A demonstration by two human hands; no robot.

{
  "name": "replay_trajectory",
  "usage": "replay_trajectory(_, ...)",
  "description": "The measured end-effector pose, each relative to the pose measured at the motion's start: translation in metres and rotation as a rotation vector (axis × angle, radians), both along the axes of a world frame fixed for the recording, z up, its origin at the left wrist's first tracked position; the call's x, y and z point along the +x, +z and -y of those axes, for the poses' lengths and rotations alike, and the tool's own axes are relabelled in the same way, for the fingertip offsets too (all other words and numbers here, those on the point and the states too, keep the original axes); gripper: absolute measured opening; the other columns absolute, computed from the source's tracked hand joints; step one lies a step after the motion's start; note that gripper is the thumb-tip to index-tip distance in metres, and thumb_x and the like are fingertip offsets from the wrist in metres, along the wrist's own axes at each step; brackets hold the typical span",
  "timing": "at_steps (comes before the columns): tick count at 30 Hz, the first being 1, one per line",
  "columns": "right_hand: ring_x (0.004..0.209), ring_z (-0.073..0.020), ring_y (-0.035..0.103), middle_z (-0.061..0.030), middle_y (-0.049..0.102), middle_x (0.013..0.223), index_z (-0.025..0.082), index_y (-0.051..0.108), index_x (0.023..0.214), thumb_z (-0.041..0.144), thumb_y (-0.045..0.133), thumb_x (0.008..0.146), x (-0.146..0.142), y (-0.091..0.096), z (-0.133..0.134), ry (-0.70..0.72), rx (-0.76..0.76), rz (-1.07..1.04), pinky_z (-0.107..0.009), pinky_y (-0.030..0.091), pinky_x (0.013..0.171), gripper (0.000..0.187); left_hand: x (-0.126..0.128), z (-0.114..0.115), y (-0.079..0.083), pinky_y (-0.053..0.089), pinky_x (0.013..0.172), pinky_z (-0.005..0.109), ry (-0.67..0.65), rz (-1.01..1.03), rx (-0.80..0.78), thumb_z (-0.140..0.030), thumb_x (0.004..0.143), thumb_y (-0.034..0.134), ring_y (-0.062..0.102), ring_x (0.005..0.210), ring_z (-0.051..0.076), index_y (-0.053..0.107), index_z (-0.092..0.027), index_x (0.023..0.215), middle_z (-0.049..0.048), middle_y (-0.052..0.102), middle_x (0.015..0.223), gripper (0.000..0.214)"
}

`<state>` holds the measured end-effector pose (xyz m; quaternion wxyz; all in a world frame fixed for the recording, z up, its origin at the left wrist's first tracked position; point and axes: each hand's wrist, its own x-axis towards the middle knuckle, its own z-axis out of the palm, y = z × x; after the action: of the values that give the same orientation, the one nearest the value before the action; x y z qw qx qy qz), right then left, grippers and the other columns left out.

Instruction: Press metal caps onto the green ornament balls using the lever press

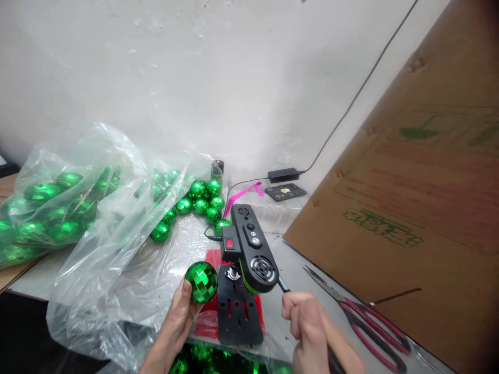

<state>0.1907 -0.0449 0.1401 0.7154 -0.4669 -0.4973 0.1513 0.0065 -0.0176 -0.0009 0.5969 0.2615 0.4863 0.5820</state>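
My left hand (177, 317) is curled around a shiny green faceted ball (201, 282), holding it just left of a small black press machine (245, 259) with a red switch. My right hand (307, 322) is closed in a fist on the machine's lever handle (284, 284), which sticks out to the right. The machine stands on a black slotted base plate (238, 317) over a red sheet.
Clear plastic bags (89, 218) full of green balls lie at the left, with loose balls (202, 200) spilling out behind the machine. Red-handled pliers (362, 322) lie at the right beside a large cardboard sheet (421, 208). A power adapter (283, 174) and a phone (285, 192) sit by the wall.
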Motion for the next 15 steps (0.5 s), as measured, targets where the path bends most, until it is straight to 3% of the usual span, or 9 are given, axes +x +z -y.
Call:
replay_trajectory(3, 0.057, -0.0102, 0.05, 0.0021, 0.05, 0.063, 0.021, 0.049, 0.064, 0.029, 0.056, 0.115, 0.007, -0.004, -0.003, 0.067, 0.075, 0.053, -0.028, 0.033, 0.053, 0.052, 0.024, 0.017, -0.016, 0.061, 0.109, 0.055, 0.018, 0.006, -0.027, -0.09, 0.073, 0.083, 0.078, 0.121, 0.04, 0.073, -0.021, 0.136, 0.0163, 0.083, 0.125, 0.094)
replay_trajectory(8, 0.06, -0.0102, 0.054, 0.0027, 0.051, 0.065, 0.021, 0.051, 0.071, 0.017, 0.05, 0.114, 0.018, -0.008, -0.006, 0.114, 0.114, 0.149, -0.026, 0.038, 0.055, 0.044, 0.047, 0.016, -0.04, 0.057, 0.116, 0.051, 0.089, -0.37, 0.038, -0.084, 0.077, 0.081, 0.071, 0.135, 0.039, 0.065, -0.021, 0.142, 0.016, 0.077, 0.139, 0.092)
replay_trajectory(15, 0.06, -0.0102, 0.051, 0.002, 0.052, 0.071, 0.021, 0.053, 0.075, 0.016, 0.047, 0.116, 0.011, -0.007, 0.001, 0.121, 0.079, 0.12, -0.027, 0.036, 0.055, 0.041, 0.064, 0.016, -0.059, 0.048, 0.125, 0.065, 0.047, -0.653, 0.153, -0.058, 0.07, 0.09, 0.063, 0.146, 0.046, 0.059, -0.02, 0.145, 0.0195, 0.069, 0.151, 0.089)
